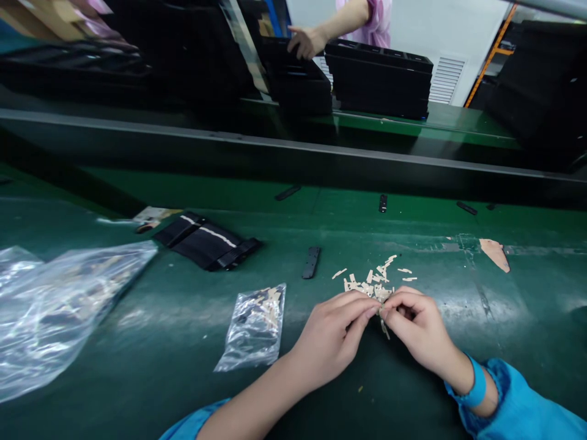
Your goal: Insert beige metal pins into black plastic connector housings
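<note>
My left hand [331,335] and my right hand [419,327] meet fingertip to fingertip over the green belt [183,379], both pinched on a small tan strip piece [382,313]. Just beyond my fingers lies a loose pile of several tan pieces [373,280]. A small black flat part [310,262] lies left of the pile. A small clear bag [255,327] with more tan pieces rests left of my left hand.
A large crumpled clear bag [59,305] lies at the left. A black folded tray piece [206,241] sits behind it. Across the raised rail [293,150], another person's hand [305,41] touches stacked black trays [380,76]. A tan scrap [495,253] lies at the right.
</note>
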Tool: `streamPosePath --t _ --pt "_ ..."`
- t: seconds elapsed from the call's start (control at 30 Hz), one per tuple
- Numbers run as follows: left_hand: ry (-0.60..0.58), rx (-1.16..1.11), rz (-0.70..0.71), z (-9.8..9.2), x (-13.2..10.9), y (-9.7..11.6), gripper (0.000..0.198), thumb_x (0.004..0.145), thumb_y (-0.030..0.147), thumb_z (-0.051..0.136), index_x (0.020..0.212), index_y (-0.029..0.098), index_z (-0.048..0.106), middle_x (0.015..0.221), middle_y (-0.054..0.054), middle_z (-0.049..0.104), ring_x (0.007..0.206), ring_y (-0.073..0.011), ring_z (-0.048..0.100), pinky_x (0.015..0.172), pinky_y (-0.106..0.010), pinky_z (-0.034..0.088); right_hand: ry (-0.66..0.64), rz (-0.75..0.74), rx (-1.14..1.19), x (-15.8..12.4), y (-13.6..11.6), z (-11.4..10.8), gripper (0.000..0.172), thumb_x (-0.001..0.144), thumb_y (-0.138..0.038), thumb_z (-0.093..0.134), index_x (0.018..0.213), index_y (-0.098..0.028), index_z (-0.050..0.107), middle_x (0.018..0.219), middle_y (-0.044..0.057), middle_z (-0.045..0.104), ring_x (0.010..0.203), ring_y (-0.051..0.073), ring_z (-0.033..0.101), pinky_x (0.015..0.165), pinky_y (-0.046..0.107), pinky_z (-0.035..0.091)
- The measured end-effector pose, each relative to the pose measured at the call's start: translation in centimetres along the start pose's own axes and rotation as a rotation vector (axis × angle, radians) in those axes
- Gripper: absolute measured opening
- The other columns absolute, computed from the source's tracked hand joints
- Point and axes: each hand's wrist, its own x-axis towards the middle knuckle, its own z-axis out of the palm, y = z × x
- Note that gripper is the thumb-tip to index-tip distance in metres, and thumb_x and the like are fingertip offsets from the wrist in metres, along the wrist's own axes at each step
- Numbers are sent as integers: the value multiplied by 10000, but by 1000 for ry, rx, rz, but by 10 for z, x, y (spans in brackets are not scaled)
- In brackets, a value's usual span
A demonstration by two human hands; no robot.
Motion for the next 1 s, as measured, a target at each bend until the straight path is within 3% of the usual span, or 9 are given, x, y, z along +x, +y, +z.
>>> streamPosePath --t 0.17,0.27,0.43,0.6,0.77,1.0 --pt "-44 216 67 0 -4 -4 248 1010 102 487 1075 210 701 976 -41 790 865 -208 739 731 -307 562 -22 -18 -72 -1 2 0 176 826 -113 614 776 -201 758 750 16 671 647 153 565 601 276 414" --pt "-60 312 7 -1 -4 -8 239 1006 124 489 1042 216 706 976 -43 790 884 -225 740 720 -306 559 -38 -11 -85 -1 1 -2 178 809 -107 606 756 -202 747 757 23 675 671 164 577 622 286 427" --pt "19 334 -135 -3 1 -20 238 1034 182 484 971 187 713 931 -88 763 882 -252 713 731 -320 551 -40 81 68 4 -3 -11 122 798 -168 641 708 -207 713 726 15 652 650 161 548 583 273 412" --pt "-32 149 -194 -2 6 -9 229 1006 238 582 828 213 724 819 -28 738 777 -199 688 698 -287 543 -96 144 221 7 -6 -17 115 811 -183 631 717 -207 692 721 3 644 688 162 564 642 269 445" --pt "-59 -445 -388 0 11 4 170 941 216 618 925 187 785 882 -57 774 734 -174 694 619 -255 558 -158 125 215 5 -6 -13 116 845 -209 627 734 -207 660 723 -8 601 683 157 546 632 265 437" --pt "-88 -558 -446 -2 13 2 188 888 273 683 746 168 749 601 9 665 497 -111 529 460 -204 442 -159 110 153 2 -5 -11 131 871 -220 617 743 -211 640 735 -8 580 675 154 543 622 268 428"
